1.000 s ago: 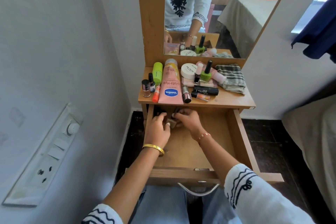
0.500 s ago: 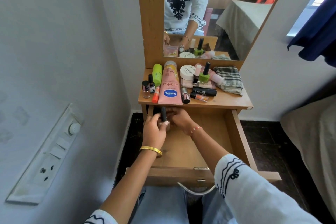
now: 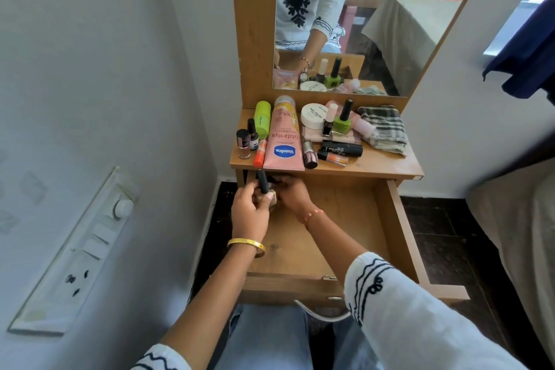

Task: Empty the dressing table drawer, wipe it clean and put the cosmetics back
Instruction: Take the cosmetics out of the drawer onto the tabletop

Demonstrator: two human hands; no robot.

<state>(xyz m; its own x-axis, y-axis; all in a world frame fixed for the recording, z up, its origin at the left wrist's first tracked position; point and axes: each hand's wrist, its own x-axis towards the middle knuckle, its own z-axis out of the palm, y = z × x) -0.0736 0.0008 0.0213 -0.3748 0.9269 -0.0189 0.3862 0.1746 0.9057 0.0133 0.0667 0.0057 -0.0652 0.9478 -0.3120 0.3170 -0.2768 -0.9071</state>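
Both of your hands are deep in the back left corner of the open drawer (image 3: 354,234). Your left hand (image 3: 250,210) grips a small bottle with a dark cap (image 3: 263,182) standing upright. Your right hand (image 3: 292,192) curls over something beside it; what, I can't tell. Up on the counter (image 3: 387,164) sit the Vaseline tube (image 3: 283,141), green nail polish (image 3: 342,120) and folded checked cloth (image 3: 383,129).

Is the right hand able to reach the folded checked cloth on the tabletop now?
Probably yes, but not at once: the right hand is busy at the drawer's back left corner. The checked cloth lies uncovered at the tabletop's right side.
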